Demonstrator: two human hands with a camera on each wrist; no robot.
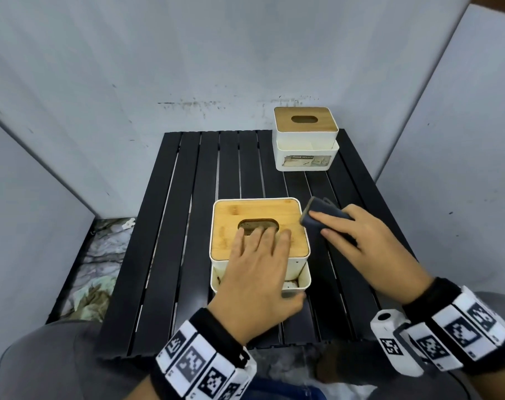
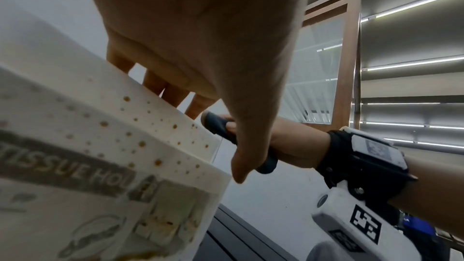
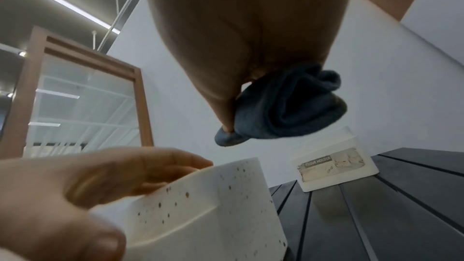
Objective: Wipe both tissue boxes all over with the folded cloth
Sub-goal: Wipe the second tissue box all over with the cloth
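Note:
The near tissue box (image 1: 231, 217), white with a bamboo lid, stands mid-table. My left hand (image 1: 260, 255) lies flat on the lid with straight fingers, the thumb down by the box's front right corner. Brown spots dot the box's white wall (image 2: 113, 126) (image 3: 200, 205). My right hand (image 1: 352, 238) holds the dark blue folded cloth (image 1: 317, 213) just off the lid's right rear corner, fingers on top. In the right wrist view the cloth (image 3: 288, 106) bulges from under the right hand (image 3: 251, 37), with the thumb beneath it. The far tissue box (image 1: 306, 140) (image 3: 334, 164) stands at the table's back right.
The black slatted table (image 1: 187, 197) is enclosed by grey partition walls at the back and on both sides. A gap at the left shows crumpled material on the floor (image 1: 101, 269). My grey-trousered knee (image 1: 43, 356) sits against the front edge.

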